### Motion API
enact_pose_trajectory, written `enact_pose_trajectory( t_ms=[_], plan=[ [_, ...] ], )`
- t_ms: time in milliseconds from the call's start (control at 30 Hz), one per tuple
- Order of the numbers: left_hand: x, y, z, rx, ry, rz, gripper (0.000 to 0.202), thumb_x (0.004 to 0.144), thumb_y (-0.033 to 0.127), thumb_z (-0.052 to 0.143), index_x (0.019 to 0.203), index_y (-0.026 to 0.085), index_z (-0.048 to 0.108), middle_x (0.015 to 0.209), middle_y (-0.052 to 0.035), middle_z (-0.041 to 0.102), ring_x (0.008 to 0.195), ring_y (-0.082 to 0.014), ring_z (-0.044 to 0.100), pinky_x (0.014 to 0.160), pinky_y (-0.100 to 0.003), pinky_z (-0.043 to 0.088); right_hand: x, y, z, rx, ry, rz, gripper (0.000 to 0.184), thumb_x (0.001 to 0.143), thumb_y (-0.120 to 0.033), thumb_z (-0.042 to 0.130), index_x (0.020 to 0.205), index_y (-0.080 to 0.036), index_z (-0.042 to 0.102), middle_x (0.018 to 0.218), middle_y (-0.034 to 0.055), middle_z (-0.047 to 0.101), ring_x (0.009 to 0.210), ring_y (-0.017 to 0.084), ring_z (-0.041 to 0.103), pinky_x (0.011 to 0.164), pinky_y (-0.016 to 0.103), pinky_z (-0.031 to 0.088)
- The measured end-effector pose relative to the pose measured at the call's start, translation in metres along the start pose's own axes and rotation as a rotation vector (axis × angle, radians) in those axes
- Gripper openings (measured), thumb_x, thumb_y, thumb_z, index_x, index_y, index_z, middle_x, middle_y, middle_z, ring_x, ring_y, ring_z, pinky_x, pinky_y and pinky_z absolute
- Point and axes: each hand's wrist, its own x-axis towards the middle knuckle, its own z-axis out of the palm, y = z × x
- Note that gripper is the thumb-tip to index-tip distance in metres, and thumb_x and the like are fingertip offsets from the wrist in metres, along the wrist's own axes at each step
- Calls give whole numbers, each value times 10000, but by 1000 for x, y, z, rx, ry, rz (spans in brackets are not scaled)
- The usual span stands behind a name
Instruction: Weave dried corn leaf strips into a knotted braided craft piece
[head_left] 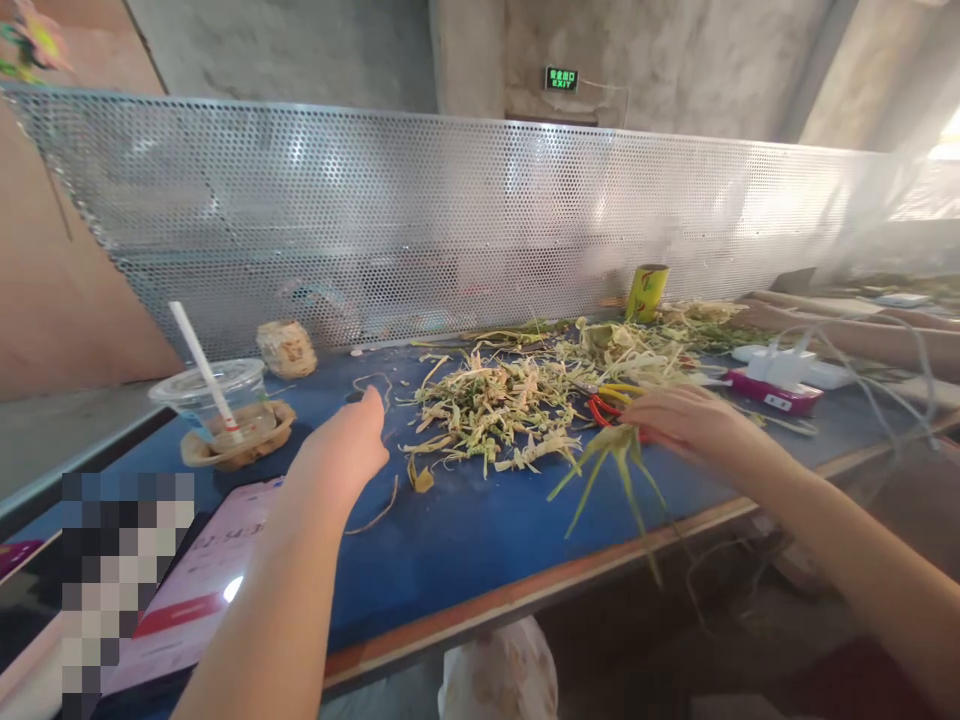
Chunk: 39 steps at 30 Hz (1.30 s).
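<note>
My left hand (345, 445) reaches over the left part of the blue table, fingers drawn together. A thin string (388, 385) runs close by its fingertips; whether they grip it is hidden. My right hand (675, 420) is closed on a bunch of green leaf strips (621, 462), whose ends fan downward toward the table's front edge. Just behind that bunch lies a cutting tool with red and yellow handles (600, 408), partly covered by the hand. Between my hands spreads a heap of dry, pale-green plant scraps (495, 405).
At left are a lidded plastic cup with a straw (214, 385), a cardboard holder (277, 440), a twine roll (287, 348) and a lit phone (199, 580). A yellow can (647, 292) stands behind. A magenta power strip (780, 392) with cables lies right. A perforated metal screen (450, 210) borders the back.
</note>
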Motion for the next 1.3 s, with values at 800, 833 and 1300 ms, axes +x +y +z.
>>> enact_pose_trajectory(
  t_ms=[800,833,1300],
  plan=[
    [21,23,15,-1411,443,217,546,661,241,653,1159,145,451,723,-2,594,633,-114,570,537,-218,420,138,-52,54,304,-307,260,68,633,-187,516,592,-188,570,615,18,603,605,158,546,528,235,340],
    [21,26,16,-1453,407,230,551,657,231,659,1160,146,451,721,1,594,636,-111,569,539,-214,419,136,-51,52,292,-324,249,74,636,-185,520,586,-183,574,621,28,608,631,172,557,559,251,355],
    [9,62,37,-1130,333,396,758,706,234,616,1331,166,192,746,-16,631,689,-146,541,664,-302,410,137,-68,46,928,226,98,126,748,-262,594,829,-218,680,725,2,630,623,110,531,576,228,424]
  ],
)
